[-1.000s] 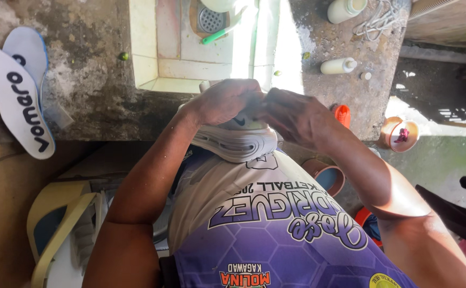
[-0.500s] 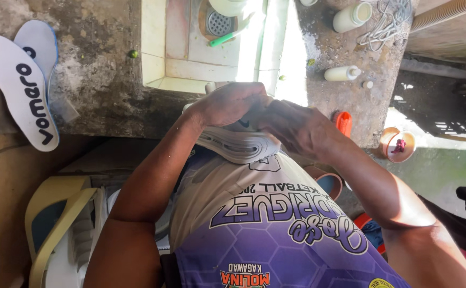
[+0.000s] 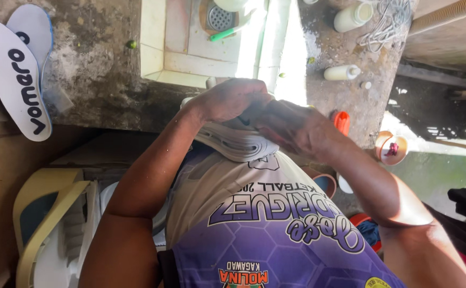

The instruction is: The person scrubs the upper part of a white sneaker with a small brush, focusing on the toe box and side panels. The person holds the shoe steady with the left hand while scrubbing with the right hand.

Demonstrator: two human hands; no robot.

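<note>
I am viewing from the head camera: both hands are meeting over a white shoe point(image 3: 239, 143) that is resting against the chest, its ribbed sole facing out and its long axis running left to right. The left hand point(image 3: 227, 100) is curling over the top of the shoe, fingers pressed together on it; the right hand point(image 3: 291, 125) is closing on its right end, though I cannot tell exactly what its fingertips are pinching. The shoe is lying directly beneath both hands, equally near each. Beyond, a rough concrete worktop point(image 3: 94, 69) is carrying two white insoles point(image 3: 22, 80), a tiled sink point(image 3: 201, 48) and a white bottle point(image 3: 342, 72); open room lies over the sink.
</note>
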